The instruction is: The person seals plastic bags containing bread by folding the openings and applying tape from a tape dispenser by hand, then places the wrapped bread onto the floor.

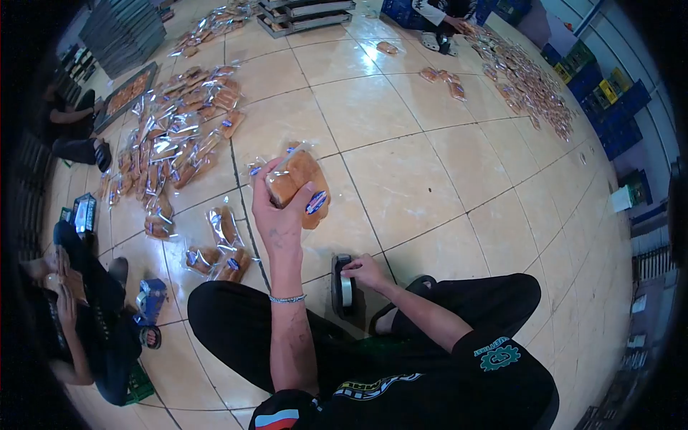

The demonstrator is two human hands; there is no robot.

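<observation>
My left hand (276,218) is closed around a bread roll in a clear plastic bag (287,183), held above the floor. More bagged bread with a blue-and-white label (315,202) shows just behind and beside it; I cannot tell whether it is held or lying on the floor. In front of my crossed legs stands a black tape dispenser (337,290) with a roll of tape (347,292). My right hand (367,272) is at its top end, thumb and fingers pinched at the tape. The tape's end is too small to make out.
Several bagged breads (218,247) lie left of my knee, and a large pile (179,136) lies beyond. Co-workers sit at the left (68,308) and far right (444,18). Another bread pile (523,72) lies by blue crates (616,118). Metal trays (304,14) stand at the back.
</observation>
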